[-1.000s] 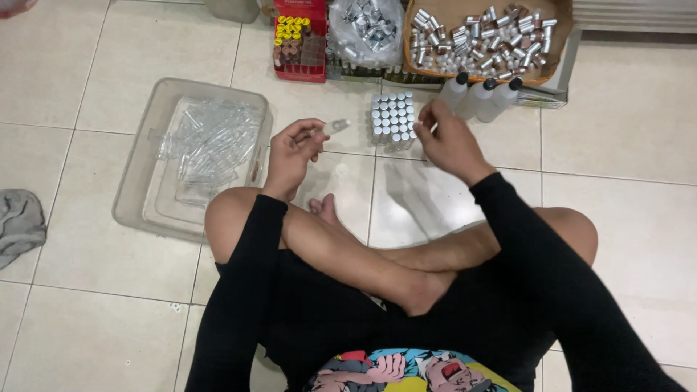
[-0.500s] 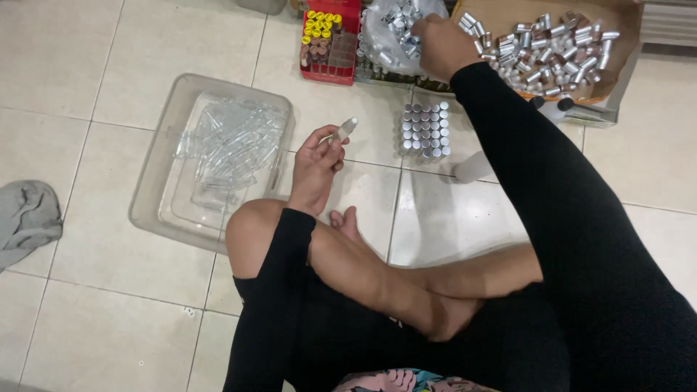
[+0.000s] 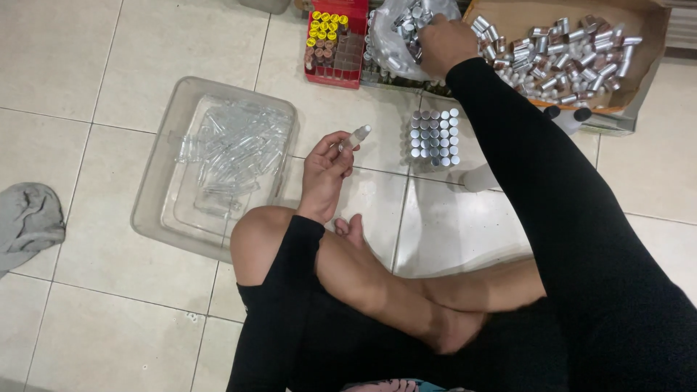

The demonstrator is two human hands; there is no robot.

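I sit cross-legged on a tiled floor. My left hand [image 3: 324, 173] holds a small clear glass vial [image 3: 355, 137] by its lower end, tilted up to the right. My right hand [image 3: 443, 42] reaches far forward into a clear plastic bag of silver caps [image 3: 396, 35]; its fingers are curled among the caps and I cannot tell whether they hold one. A block of capped vials [image 3: 434, 136] with silver tops stands upright on the floor between the two hands.
A clear plastic tub [image 3: 152, 190] with several empty glass vials lies at my left. A red rack [image 3: 333, 64] with yellow-topped pieces and a cardboard box [image 3: 637, 78] of silver caps stand at the back. Grey cloth [image 3: 27, 222] lies far left. White bottles [image 3: 477, 176] lie under my right arm.
My right hand went from the block of capped vials forward into the bag of caps. My left hand kept the vial and stayed in front of my knee.
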